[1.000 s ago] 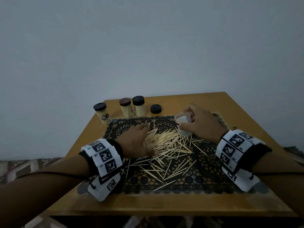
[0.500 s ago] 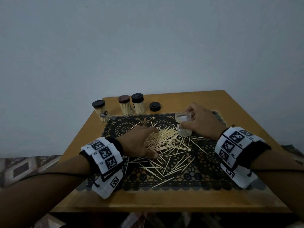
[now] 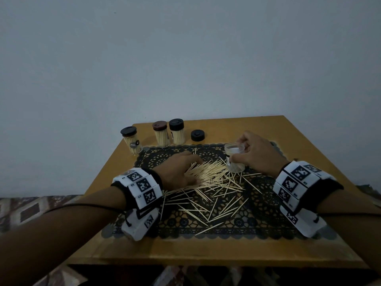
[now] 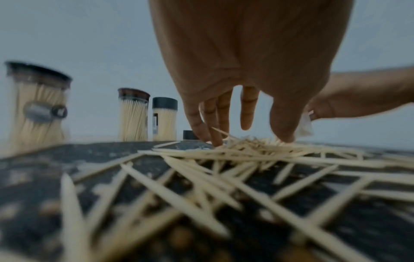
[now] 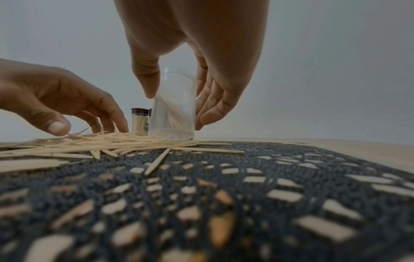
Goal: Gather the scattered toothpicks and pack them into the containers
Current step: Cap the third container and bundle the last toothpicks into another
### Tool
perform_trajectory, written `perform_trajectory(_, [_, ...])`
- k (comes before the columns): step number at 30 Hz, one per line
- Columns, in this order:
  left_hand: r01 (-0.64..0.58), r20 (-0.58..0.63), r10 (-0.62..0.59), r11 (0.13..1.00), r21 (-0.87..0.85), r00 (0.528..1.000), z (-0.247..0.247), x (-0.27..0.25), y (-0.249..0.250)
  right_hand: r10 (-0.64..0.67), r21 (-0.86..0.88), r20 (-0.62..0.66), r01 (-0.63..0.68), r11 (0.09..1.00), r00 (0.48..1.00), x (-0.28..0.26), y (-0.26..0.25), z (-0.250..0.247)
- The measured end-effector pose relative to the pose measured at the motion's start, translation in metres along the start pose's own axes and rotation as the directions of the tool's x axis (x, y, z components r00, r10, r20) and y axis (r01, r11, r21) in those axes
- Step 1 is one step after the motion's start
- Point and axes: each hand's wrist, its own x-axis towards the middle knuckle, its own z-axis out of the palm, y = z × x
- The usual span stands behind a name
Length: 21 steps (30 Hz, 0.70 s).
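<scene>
Loose toothpicks [image 3: 222,203] lie scattered on a black lace mat [image 3: 257,219], with a dense pile [image 3: 212,172] near its middle. My left hand [image 3: 195,170] arches over that pile, its thumb and spread fingertips [image 4: 215,140] touching the sticks [image 4: 224,159] without closing on them. A clear container [image 3: 235,168] stands upright on the mat at the pile's right end, lidless, with a few sticks inside [image 5: 172,124]. My right hand [image 3: 239,151] grips it from above, thumb on one side, fingers [image 5: 208,113] on the other.
Three capped containers full of toothpicks [image 3: 132,141] [image 3: 161,135] [image 3: 177,132] stand along the back left of the wooden table [image 3: 206,254]. A loose black lid [image 3: 197,135] lies right of them. A plain wall rises behind the table.
My right hand has brought the clear container from a tilted, raised position down to stand upright on the mat. The left hand stayed on the pile, drawing sticks closer together.
</scene>
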Motion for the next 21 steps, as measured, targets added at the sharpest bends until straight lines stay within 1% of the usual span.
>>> perform_trajectory(3, [-0.014, 0.046, 0.013, 1.0, 0.017, 0.999, -0.0029, 0.0029, -0.0018, 0.009, 0.005, 0.002, -0.009, 1.0, 1.0, 0.0004, 0.0003, -0.0005])
perform_trajectory(6, [0.004, 0.049, -0.004, 1.0, -0.012, 0.999, 0.0014, 0.0035, 0.0004, 0.006, -0.002, 0.001, -0.006, 1.0, 1.0, -0.0002, 0.0001, -0.0006])
perform_trajectory(9, [0.014, 0.043, -0.014, 1.0, 0.008, 0.999, 0.0054, 0.0037, 0.002, 0.0, -0.006, -0.013, 0.0, 1.0, 1.0, -0.0002, 0.0009, -0.0001])
perform_trajectory(13, [0.074, 0.094, -0.082, 0.993, 0.091, 0.992, 0.0066, 0.0041, -0.0001, 0.002, -0.001, -0.014, -0.002, 1.0, 1.0, 0.0008, 0.0005, -0.0005])
perform_trajectory(16, [0.122, 0.062, -0.13, 0.985, 0.121, 0.99, 0.0066, 0.0062, -0.0009, 0.009, 0.001, -0.01, -0.009, 1.0, 1.0, 0.0016, 0.0015, 0.0001])
perform_trajectory(18, [0.113, 0.048, -0.12, 0.985, 0.132, 0.992, 0.0056, 0.0078, -0.0005, 0.007, 0.002, -0.008, -0.007, 1.0, 1.0, 0.0013, 0.0011, 0.0])
perform_trajectory(21, [0.066, 0.035, -0.071, 0.99, 0.122, 0.997, 0.0052, 0.0089, 0.002, 0.003, -0.008, -0.005, -0.003, 1.0, 1.0, 0.0003, 0.0002, -0.0003])
